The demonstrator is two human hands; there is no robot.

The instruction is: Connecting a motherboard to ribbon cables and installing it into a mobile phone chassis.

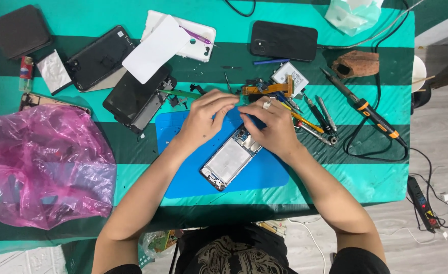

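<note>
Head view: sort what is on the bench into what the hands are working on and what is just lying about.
In hand:
- left hand and right hand, fingertips meeting over the top end of the opened phone frame
- blue work mat under it

Lying about:
- pink plastic bag
- black phone
- soldering iron
- white back cover
- lighter

The opened phone frame point(231, 161) shows bare silvery metal, lying on a smooth matt blue mat point(264, 175). A striped green cloth point(366, 177) covers the desk. At its left edge sits a crinkled, glossy pink plastic bag point(41, 165); near the far edge, a glossy black phone back point(283, 40).
</note>
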